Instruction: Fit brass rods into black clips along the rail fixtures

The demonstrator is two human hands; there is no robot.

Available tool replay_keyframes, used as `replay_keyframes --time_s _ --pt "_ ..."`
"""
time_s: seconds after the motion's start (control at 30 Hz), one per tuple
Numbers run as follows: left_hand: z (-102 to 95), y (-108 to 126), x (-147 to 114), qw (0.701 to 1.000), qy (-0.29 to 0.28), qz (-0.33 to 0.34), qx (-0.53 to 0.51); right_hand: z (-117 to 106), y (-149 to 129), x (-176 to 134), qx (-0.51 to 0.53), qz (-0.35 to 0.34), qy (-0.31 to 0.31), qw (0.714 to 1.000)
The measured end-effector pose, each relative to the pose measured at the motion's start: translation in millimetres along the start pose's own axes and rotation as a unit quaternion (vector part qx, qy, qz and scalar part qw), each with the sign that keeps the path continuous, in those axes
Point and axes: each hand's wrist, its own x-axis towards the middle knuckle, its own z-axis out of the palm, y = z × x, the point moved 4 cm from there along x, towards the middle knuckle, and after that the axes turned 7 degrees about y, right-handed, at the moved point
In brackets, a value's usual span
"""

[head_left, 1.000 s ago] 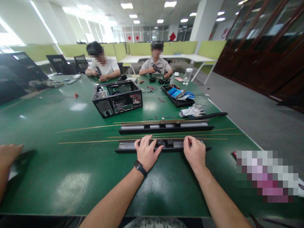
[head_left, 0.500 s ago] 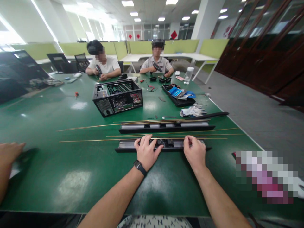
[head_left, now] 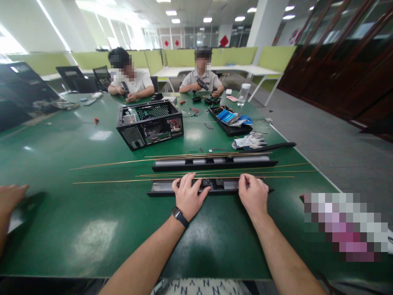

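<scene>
My left hand (head_left: 189, 194), with a dark watch at the wrist, bends its fingers over the front black rail (head_left: 229, 192). Its thumb lies beside a small black block (head_left: 205, 183); what is beneath the palm is hidden. Another black block (head_left: 219, 182) sits in the pale inner channel between my hands. Thumb and forefinger of my right hand (head_left: 253, 192) pinch a thin brass rod (head_left: 110, 182) near the rail's right end. This rod runs left past my left hand. Behind it lies a similar rail (head_left: 215, 165) with several blocks and brass rods over it.
An open black computer case (head_left: 150, 125) stands beyond the rails. White gloves (head_left: 250, 141), a black tray (head_left: 230, 127) with blue items and a clear bottle (head_left: 244, 95) are at the right. Two people sit opposite with power tools. Another person's hand (head_left: 14, 198) is at the left edge.
My right hand has shifted slightly right along the rail. My left hand keeps its place on the front rail. The whole view has tilted a little.
</scene>
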Motion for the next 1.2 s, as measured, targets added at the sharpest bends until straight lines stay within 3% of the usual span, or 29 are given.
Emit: replay_keyframes --time_s 1.2 --pt "3.6 -1.2 -0.4 1.000 0.003 -0.012 0.000 -4.7 -5.1 5.3 0.015 0.017 -0.011 1.000"
